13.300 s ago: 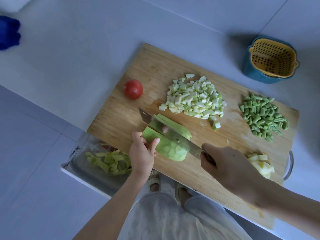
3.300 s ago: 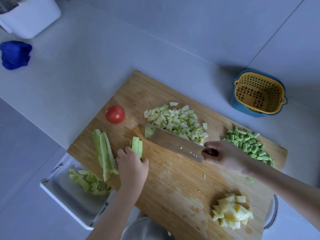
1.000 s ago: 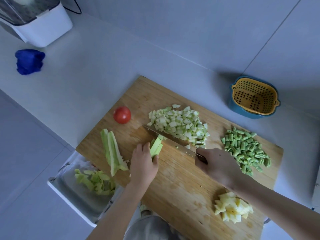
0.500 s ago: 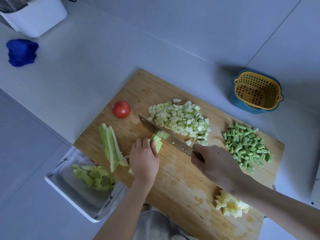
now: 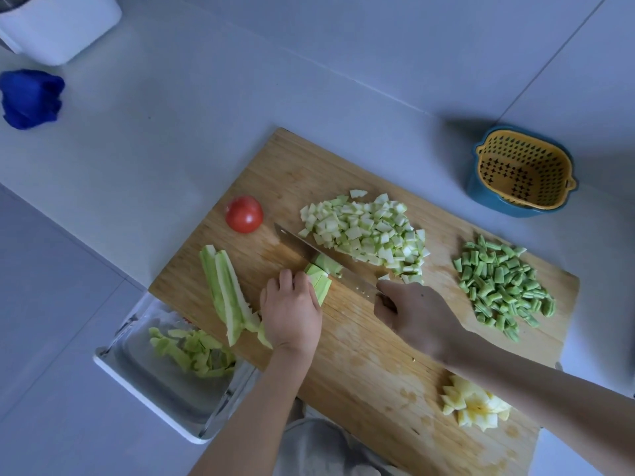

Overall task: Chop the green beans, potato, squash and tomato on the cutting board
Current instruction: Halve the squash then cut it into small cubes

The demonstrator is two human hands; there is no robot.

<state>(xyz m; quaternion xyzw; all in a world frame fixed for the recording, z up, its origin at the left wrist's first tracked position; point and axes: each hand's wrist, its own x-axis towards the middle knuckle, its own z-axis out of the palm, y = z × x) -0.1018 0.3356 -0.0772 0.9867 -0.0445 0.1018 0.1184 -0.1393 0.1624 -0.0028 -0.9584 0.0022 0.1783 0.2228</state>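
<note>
Left hand (image 5: 292, 310), fingers curled, pins squash strips (image 5: 320, 286) pointing far-right into the knife (image 5: 299, 243); right hand (image 5: 415, 314) wraps its handle, blade tip aimed far-left toward tomato (image 5: 244, 214)

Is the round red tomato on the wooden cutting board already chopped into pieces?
No, the round red tomato lies whole and uncut near the far left corner of the wooden cutting board.

Blue cloth (image 5: 31, 97), yellow colander (image 5: 522, 173), peel tray (image 5: 161, 379).

Hidden, cropped
Of the knife (image 5: 296, 242), handle sat buried in right hand (image 5: 417, 314); white box (image 5: 58, 27) was cropped top-left.
</note>
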